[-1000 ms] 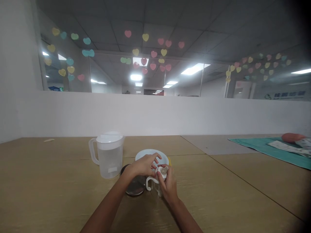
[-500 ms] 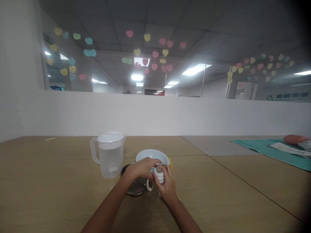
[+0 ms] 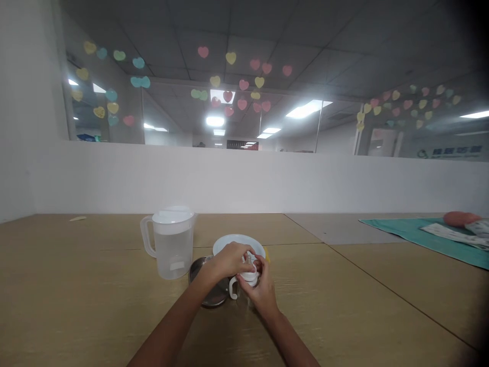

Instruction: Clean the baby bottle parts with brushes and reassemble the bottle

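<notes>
Office room, glass partition with heart stickers (image 3: 228,57) behind a wood bench (image 3: 95,306). Both hands met at bench centre on a small bottle (image 3: 247,278) with white handles and collar, nipple on top. Left hand (image 3: 228,260) came in from 7 o'clock, fingers curled over the collar and nipple, gripping it. Right hand (image 3: 263,291) came in from 5 o'clock, wrapped around the bottle body just below, gripping it too. One white handle stuck out at 9 o'clock of the bottle. Bowl (image 3: 234,242), white, sat just behind the hands at 12 o'clock, partly hidden by them. Metal lid (image 3: 208,285) lay flat at 9 o'clock of the bottle, under the left wrist. Jug (image 3: 170,250), translucent, lidded, upright, stood at 10 o'clock, handle facing left, close to the metal lid; could not tell if touching. Teal mat (image 3: 420,232) at far 2 o'clock, well apart, with an orange item (image 3: 460,218) on it.
</notes>
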A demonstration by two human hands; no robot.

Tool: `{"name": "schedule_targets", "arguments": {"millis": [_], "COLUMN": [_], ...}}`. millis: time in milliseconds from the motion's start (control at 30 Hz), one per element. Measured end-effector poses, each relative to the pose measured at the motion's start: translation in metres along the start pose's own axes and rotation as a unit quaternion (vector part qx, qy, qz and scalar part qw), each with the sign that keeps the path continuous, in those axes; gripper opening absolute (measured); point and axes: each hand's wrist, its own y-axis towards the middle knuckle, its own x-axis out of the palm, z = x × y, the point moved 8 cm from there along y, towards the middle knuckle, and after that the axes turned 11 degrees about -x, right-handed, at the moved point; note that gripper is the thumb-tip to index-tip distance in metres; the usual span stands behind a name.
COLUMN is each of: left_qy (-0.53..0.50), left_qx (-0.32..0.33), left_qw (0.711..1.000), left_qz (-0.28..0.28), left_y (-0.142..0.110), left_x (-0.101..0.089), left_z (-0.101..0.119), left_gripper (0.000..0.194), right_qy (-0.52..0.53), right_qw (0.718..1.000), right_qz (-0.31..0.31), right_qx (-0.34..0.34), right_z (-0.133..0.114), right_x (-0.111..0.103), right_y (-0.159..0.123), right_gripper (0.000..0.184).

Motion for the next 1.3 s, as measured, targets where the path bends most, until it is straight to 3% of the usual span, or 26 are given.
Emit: {"name": "schedule_targets", "arguments": {"millis": [167, 300, 367, 533, 900, 1067, 1167, 1300], "left_qy": [-0.07, -0.098, -0.104, -0.049, -0.099, -0.076, 0.0, 0.063], "left_qx": [0.059, 0.063, 0.053, 0.056, 0.052, -0.014, -0.023, -0.03], "left_qw": [0.992, 0.985, 0.986, 0.997, 0.987, 0.995, 0.999, 0.997], "left_qz": [-0.082, -0.13, -0.119, 0.009, -0.114, -0.059, -0.022, -0.022], "left_y": [0.002, 0.004, 0.004, 0.004, 0.003, 0.0, 0.002, 0.006], "left_x": [0.007, 0.015, 0.016, 0.005, 0.0, -0.011, -0.006, -0.001], "left_z": [-0.006, -0.009, -0.007, 0.005, -0.022, -0.024, -0.02, -0.03], "left_gripper": [0.057, 0.057, 0.055, 0.066, 0.083, 0.087, 0.082, 0.08], "right_qy": [0.021, 0.036, 0.041, 0.044, 0.034, 0.031, 0.027, 0.026], "right_qw": [1.0, 0.999, 0.998, 0.998, 0.998, 0.998, 0.998, 0.997], "right_qz": [-0.013, -0.027, -0.03, -0.028, -0.037, -0.042, -0.04, -0.052], "right_qx": [0.009, 0.024, 0.026, 0.024, 0.042, 0.041, 0.039, 0.047], "right_z": [0.005, 0.008, 0.008, 0.006, 0.007, 0.005, 0.008, 0.013], "right_x": [0.004, 0.008, 0.009, 0.007, 0.007, 0.007, 0.007, 0.011], "right_y": [-0.002, -0.003, -0.003, 0.0, -0.001, 0.0, -0.002, -0.005], "right_gripper": [0.066, 0.064, 0.063, 0.059, 0.063, 0.062, 0.062, 0.063]}}
